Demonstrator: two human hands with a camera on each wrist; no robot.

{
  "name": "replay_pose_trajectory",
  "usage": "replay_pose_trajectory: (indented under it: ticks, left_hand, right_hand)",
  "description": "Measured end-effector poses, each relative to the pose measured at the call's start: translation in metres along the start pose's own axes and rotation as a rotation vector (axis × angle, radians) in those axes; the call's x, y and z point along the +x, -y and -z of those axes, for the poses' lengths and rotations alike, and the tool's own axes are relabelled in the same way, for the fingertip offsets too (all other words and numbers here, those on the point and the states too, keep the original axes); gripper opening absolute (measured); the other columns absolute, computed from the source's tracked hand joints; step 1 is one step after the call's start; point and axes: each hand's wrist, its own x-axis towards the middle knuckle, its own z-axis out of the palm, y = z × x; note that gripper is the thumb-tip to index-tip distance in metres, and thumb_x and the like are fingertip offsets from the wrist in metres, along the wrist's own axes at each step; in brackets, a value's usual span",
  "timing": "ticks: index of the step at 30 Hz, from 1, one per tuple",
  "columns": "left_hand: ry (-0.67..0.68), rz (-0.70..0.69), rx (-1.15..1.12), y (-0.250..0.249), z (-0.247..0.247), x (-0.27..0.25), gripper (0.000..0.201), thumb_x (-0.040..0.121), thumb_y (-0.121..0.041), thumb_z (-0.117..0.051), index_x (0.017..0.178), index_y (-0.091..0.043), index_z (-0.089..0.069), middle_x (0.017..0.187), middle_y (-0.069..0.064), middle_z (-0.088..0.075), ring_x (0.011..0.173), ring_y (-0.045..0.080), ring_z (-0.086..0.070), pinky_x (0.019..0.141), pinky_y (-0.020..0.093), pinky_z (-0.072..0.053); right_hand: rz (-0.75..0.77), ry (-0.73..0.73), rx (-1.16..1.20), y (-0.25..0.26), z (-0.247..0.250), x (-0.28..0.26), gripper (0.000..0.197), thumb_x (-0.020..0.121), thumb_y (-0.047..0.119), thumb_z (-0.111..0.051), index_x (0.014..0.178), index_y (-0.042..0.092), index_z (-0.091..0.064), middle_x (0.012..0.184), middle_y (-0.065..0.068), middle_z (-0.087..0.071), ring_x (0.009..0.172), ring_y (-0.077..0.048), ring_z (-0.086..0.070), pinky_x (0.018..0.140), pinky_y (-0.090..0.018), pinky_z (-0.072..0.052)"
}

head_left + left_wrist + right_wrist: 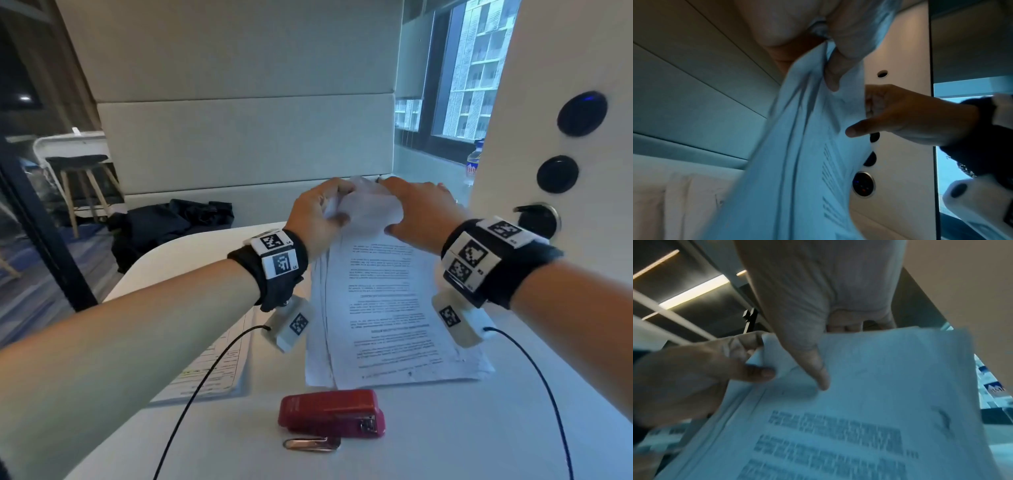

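1. so it's a small booth: white table, pale padded wall right behind it, and a window off to the right with a building outside
2. the stack of papers sits in the middle of the table, printed side up, with the text upside down from where the person is. The near edge rests on the table and the far end is lifted off it, a bit bunched up in both hands
3. the left hand has the far left corner pinched, thumb on one side and curled fingers on the other. The sheets fan out a little below that grip
4. the right hand holds the far edge just beside it, thumb lying on the top sheet and fingers wrapped round behind the edge. The two hands are close together up there
5. a red stapler lies closed just in front of the near edge of the papers, not touching them as far as I can see. Right in front of the stapler there's a small metal clip, can't tell exactly what kind
6. to the left, some printed forms lie flat on the table, below the left forearm
7. background bits: a black cloth heaped past the far left of the table, a water bottle by the window, and round black buttons on the white panel at the right
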Motion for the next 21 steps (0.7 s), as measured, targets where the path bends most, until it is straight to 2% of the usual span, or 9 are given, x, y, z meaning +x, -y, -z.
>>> replay_pose_trajectory:
  ticks: [1,2,4,6,8,12,15,18,21]
  left_hand:
    - [-0.003,-0.001,-0.035,-0.003,0.003,-0.001,0.054,0.075,0.011,-0.063,0.112,-0.027,-0.055,0.102,-0.001,-0.062,0.101,0.014,-0.061,0.087,0.023,-0.046]
    - [-0.006,0.028,-0.093,-0.007,0.007,-0.002,0.069,0.074,0.013,-0.063,0.118,-0.038,-0.047,0.104,0.0,-0.06,0.103,0.019,-0.062,0.082,0.025,-0.049]
    - [-0.009,0.106,-0.181,-0.013,0.016,-0.002,0.085,0.072,0.014,-0.067,0.127,-0.043,-0.035,0.096,0.002,-0.061,0.09,0.019,-0.062,0.071,0.026,-0.053]
    - [-0.008,0.179,-0.057,-0.018,0.031,-0.001,0.058,0.074,0.007,-0.073,0.12,-0.022,-0.052,0.086,-0.007,-0.061,0.078,0.01,-0.058,0.067,0.021,-0.049]
    - [0.011,0.304,0.176,-0.025,0.048,-0.005,0.017,0.081,-0.013,-0.074,0.096,-0.016,-0.067,0.074,-0.008,-0.062,0.06,0.006,-0.053,0.055,0.021,-0.04]
    - [-0.063,0.312,0.342,-0.036,0.082,-0.004,0.009,0.087,-0.023,-0.069,0.09,-0.015,-0.072,0.077,0.0,-0.063,0.053,0.005,-0.05,0.052,0.019,-0.039]
    - [-0.114,0.275,0.494,-0.054,0.114,0.001,0.006,0.089,-0.024,-0.065,0.086,-0.022,-0.069,0.071,-0.002,-0.06,0.058,0.009,-0.051,0.06,0.02,-0.037]
    - [-0.059,0.226,0.663,-0.068,0.146,0.002,0.022,0.091,-0.018,-0.058,0.069,-0.018,-0.058,0.067,0.002,-0.052,0.069,0.016,-0.048,0.062,0.024,-0.032]
    - [0.022,0.243,0.83,-0.078,0.169,-0.006,0.018,0.094,-0.017,-0.056,0.103,-0.004,-0.065,0.09,0.005,-0.051,0.086,0.014,-0.045,0.071,0.021,-0.028]
  right_hand:
    - [0.008,-0.013,0.006,0.0,0.007,0.002,0.038,0.079,0.023,-0.068,0.115,0.018,-0.061,0.098,-0.01,-0.064,0.105,-0.032,-0.058,0.086,-0.036,-0.045]
    - [0.017,-0.036,0.022,0.001,0.013,0.002,0.02,0.079,0.021,-0.067,0.099,0.016,-0.066,0.081,-0.007,-0.06,0.093,-0.032,-0.06,0.072,-0.031,-0.042]
    - [0.066,-0.172,0.067,0.002,0.027,-0.003,0.003,0.082,0.018,-0.066,0.085,0.017,-0.066,0.07,-0.004,-0.054,0.078,-0.031,-0.056,0.063,-0.029,-0.038]
    - [0.157,-0.439,0.129,0.003,0.037,-0.007,0.002,0.082,0.015,-0.066,0.081,0.017,-0.065,0.067,-0.008,-0.059,0.069,-0.033,-0.057,0.058,-0.033,-0.044]
    - [0.175,-0.624,0.214,0.002,0.046,-0.008,0.008,0.081,0.017,-0.065,0.079,0.019,-0.057,0.062,-0.006,-0.059,0.061,-0.033,-0.056,0.056,-0.037,-0.048]
    - [0.094,-0.712,0.483,0.007,0.062,-0.013,0.019,0.078,0.028,-0.064,0.074,0.033,-0.046,0.058,0.001,-0.043,0.057,-0.026,-0.044,0.053,-0.037,-0.04]
    - [0.009,-0.651,0.688,0.016,0.061,-0.024,0.03,0.072,0.023,-0.071,0.057,0.02,-0.044,0.052,0.009,-0.04,0.053,-0.012,-0.035,0.05,-0.03,-0.029]
    - [-0.078,-0.44,0.825,0.033,0.052,-0.044,0.02,0.07,0.022,-0.075,0.058,0.019,-0.06,0.06,0.002,-0.058,0.054,-0.008,-0.047,0.05,-0.029,-0.041]
    - [-0.074,-0.095,0.853,0.048,0.037,-0.065,0.013,0.076,0.003,-0.074,0.076,0.015,-0.072,0.073,-0.008,-0.071,0.061,-0.017,-0.066,0.061,-0.03,-0.056]
